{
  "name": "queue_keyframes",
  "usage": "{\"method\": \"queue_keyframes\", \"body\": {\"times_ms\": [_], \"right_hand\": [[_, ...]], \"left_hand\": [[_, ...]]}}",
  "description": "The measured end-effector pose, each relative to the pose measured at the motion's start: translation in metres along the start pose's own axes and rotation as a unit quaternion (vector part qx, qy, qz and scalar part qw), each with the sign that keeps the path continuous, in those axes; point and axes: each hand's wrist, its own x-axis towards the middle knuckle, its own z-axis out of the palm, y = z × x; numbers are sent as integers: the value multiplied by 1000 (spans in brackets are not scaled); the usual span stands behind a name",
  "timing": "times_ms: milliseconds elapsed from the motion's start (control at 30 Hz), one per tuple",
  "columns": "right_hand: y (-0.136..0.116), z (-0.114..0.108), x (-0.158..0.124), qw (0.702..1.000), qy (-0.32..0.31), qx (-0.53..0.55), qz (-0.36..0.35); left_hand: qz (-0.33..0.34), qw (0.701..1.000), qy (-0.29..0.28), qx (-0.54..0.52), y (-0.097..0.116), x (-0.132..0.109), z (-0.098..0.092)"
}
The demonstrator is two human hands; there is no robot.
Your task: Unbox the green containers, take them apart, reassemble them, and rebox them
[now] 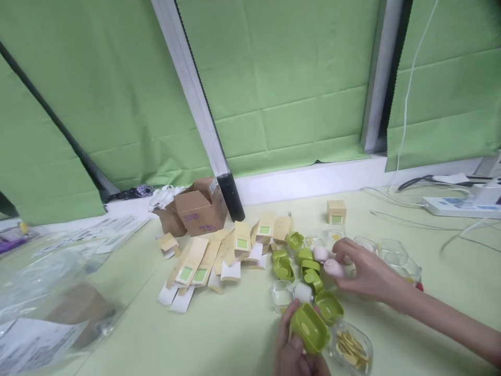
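Note:
My left hand (295,342) grips a small green plastic cup (310,328) with rounded corners at the front of the table. Farther right, my right hand (362,269) has its thumb and fingers around a pinkish-white rounded piece (334,268). A similar whitish piece (320,254) lies just behind it, and another white piece (303,292) sits nearer my left hand. Several green plastic parts (311,269) are heaped between the hands. Close to the held cup are another green cup (329,307) and a clear container (354,347) with yellowish strips inside.
Flattened tan cartons (217,256) spread left of the green parts. Behind them stand an open brown box (199,211) and a black cylinder (230,197). A small tan box (336,212), clear containers (393,253) and a power strip (450,206) are on the right; plastic bags (50,297) lie left.

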Motion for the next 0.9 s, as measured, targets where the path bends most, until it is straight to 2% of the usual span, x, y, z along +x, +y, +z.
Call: {"method": "queue_keyframes", "body": {"times_ms": [33,100,200,333,433,533,667,800,900], "right_hand": [[-4,-6,0,996,-25,80,16],[-15,-15,-3,970,-69,231,10],[-34,-18,-15,936,-90,339,-26],[-52,-10,-36,954,-95,282,-42],[-56,-4,-46,968,-78,233,-52],[-57,-1,-48,970,-60,222,-74],[-63,-2,-46,967,-42,216,-130],[-68,1,-46,962,-71,145,-221],[-70,4,-47,958,-63,107,-260]], "left_hand": [[4,1000,2,-4,-1,-1,0],[5,1000,-5,-12,-2,-3,0],[5,1000,-8,-25,-4,-7,3],[-13,1000,-14,-8,-6,-10,6],[-16,999,-41,13,-9,-8,3],[-23,998,-50,-14,-11,-3,-2],[-36,997,-55,-31,-14,1,1],[-11,999,-18,-39,-23,2,15],[-16,999,-11,-50,-29,2,21]]}}
